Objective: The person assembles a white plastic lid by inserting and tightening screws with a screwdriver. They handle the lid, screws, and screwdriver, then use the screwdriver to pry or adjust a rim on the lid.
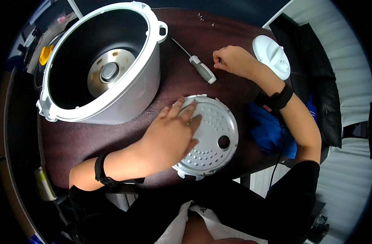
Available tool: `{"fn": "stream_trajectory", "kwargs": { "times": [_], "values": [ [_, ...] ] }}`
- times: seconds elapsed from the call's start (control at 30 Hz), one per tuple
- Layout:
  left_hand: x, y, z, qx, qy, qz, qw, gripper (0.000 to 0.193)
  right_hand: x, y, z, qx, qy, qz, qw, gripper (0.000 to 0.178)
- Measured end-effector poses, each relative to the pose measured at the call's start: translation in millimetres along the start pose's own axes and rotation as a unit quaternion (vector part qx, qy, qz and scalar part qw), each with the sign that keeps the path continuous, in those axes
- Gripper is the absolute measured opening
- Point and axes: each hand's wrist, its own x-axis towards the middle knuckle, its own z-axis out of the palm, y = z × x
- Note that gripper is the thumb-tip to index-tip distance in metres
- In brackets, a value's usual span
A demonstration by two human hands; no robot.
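Observation:
A round silver metal plate [212,136], dimpled and with one dark round hole, lies on the dark brown table near its front edge. My left hand [169,132] rests on the plate's left part, fingers spread. Further off to the right, my right hand [236,63] is low over the table, its fingers curled together; whatever may be between the fingertips is too small to make out. Just left of it lies a screwdriver [202,69] with a grey and white handle, apart from the hand. Several tiny screws [200,17] are scattered at the far edge.
The large white rice cooker body [125,97] stands open at the left, a metal heating plate inside. A white oval plastic part [271,57] lies at the right edge, beyond my right forearm. Below that forearm is a crumpled blue cloth [271,132]. Something yellow [45,55] is behind the cooker.

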Motion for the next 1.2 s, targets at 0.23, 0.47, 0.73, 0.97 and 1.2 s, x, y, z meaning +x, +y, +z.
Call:
{"fn": "stream_trajectory", "kwargs": {
  "times": [0.23, 0.47, 0.73, 0.97, 1.2],
  "values": [
    [-14.2, 9.0, 12.8, 0.011, -0.035, 0.048, 0.998, 0.054, 6.0, -3.7, 4.6, -0.023, 0.002, 0.011, 1.0, 0.022],
    [-10.7, 3.0, 12.6, 0.0, -0.038, 0.065, 0.997, 0.056, -1.2, 5.5, 1.8, 0.027, 0.006, 0.008, 1.0, 0.018],
    [-12.9, 7.5, 17.1, 0.024, -0.043, 0.044, 0.998, 0.057, -43.1, -79.2, -17.8, 0.286, -0.03, 0.031, 0.957, 0.019],
    [-13.4, 5.9, 19.4, 0.026, -0.031, 0.045, 0.998, 0.058, -27.6, -88.2, 5.0, 0.303, -0.088, -0.015, 0.949, 0.019],
    [-14.4, 6.2, 20.6, 0.066, -0.016, 0.047, 0.997, 0.058, -23.4, -91.8, 5.7, 0.268, -0.067, -0.039, 0.96, 0.017]
  ]
}}
